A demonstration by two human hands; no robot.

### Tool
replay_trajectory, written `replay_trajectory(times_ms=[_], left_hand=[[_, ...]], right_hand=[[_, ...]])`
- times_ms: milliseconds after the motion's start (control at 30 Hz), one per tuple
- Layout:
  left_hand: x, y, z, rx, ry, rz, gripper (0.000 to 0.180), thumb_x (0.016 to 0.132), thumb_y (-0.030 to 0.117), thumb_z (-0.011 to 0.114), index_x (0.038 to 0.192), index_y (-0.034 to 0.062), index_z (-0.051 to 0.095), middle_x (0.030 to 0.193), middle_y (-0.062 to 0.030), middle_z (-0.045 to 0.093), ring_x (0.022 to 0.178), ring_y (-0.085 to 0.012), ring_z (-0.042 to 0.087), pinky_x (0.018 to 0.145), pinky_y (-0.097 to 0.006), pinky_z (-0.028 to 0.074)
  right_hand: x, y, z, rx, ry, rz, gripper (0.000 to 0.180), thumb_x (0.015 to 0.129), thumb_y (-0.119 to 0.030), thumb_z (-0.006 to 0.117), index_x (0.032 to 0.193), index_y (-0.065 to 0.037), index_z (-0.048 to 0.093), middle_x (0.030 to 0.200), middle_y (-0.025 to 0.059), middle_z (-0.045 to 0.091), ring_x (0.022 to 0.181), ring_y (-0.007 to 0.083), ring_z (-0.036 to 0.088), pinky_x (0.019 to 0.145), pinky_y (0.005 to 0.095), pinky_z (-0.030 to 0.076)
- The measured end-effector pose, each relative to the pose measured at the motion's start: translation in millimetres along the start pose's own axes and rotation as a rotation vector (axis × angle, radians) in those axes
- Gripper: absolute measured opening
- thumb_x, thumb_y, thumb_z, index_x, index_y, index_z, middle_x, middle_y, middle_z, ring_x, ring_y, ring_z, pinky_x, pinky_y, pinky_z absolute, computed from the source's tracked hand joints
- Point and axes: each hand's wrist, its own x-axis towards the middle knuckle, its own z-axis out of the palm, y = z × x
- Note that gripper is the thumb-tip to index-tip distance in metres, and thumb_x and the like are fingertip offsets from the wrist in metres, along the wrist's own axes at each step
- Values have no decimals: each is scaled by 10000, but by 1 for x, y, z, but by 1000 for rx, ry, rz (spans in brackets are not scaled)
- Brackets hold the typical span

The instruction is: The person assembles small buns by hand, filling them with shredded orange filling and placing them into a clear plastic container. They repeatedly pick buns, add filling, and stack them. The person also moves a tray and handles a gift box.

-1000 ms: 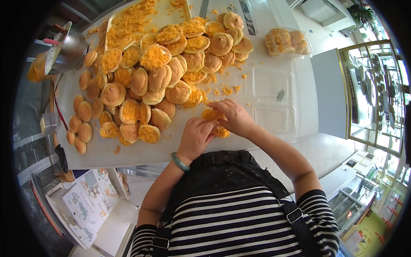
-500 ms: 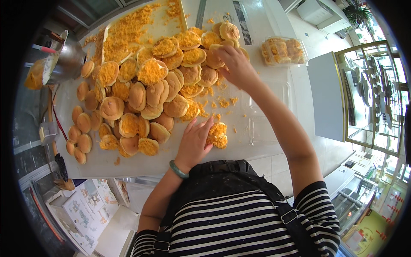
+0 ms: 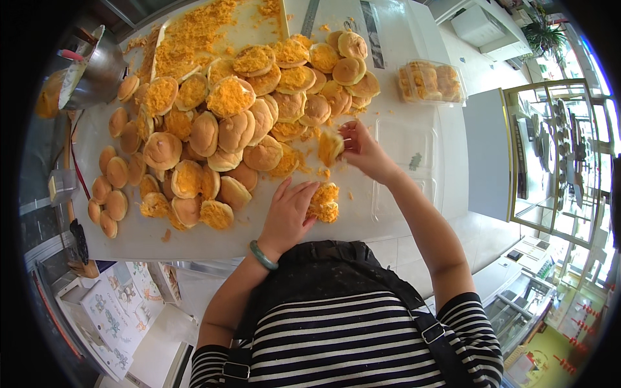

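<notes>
My right hand [image 3: 367,154] pinches a small round bun [image 3: 330,147] with orange shredded topping, blurred by motion, above the near part of the table. Closer to me, my left hand [image 3: 286,216] has its fingers and thumb against the left side of a topping-coated bun stack [image 3: 324,203], holding it on the table. A green bangle [image 3: 263,255] circles my left wrist. Beyond both hands spreads a large heap of buns [image 3: 236,131], some golden and plain, others covered with orange shreds.
A tray [image 3: 286,19] of orange shreds lies at the far left, beside a metal pot [image 3: 97,77]. An open clear plastic container [image 3: 407,145] lies right of my right hand; a filled clear box [image 3: 431,83] stands behind it. Loose crumbs dot the table [image 3: 446,187].
My right hand has come back from the heap's far right toward me, now with a bun in its fingers. My left hand stays by the coated buns.
</notes>
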Motion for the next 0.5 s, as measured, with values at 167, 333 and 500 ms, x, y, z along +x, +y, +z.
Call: replay_trajectory(times_ms=[167, 333, 500], left_hand=[[1, 2, -2, 22, -6, 20, 765, 755, 140, 798, 1443, 55, 475, 1326, -102, 619, 1303, -253, 538, 1217, -488, 286], [1, 3, -2, 44, 0, 32, 763, 744, 135, 806, 1432, 60, 484, 1304, -95, 629, 1290, -245, 549, 1213, -481, 295], [0, 1, -2, -2, -10, 16, 752, 742, 130, 806, 1422, 61, 492, 1291, -92, 636, 1283, -243, 555, 1212, -476, 300]], right_hand=[[-14, 3, -10, -956, 110, -494, 715, 754, 6, 704, 1426, -97, 485, 1309, 108, 574, 1266, 319, 527, 1076, 436, 447], [-5, -10, -8, -1292, -38, -453, 729, 709, -17, 765, 1393, -127, 538, 1289, 80, 581, 1255, 297, 528, 1059, 420, 442], [-5, -5, 1, -1256, -14, -414, 699, 694, -71, 821, 1338, -110, 552, 1278, 76, 573, 1264, 293, 523, 1078, 425, 432]])
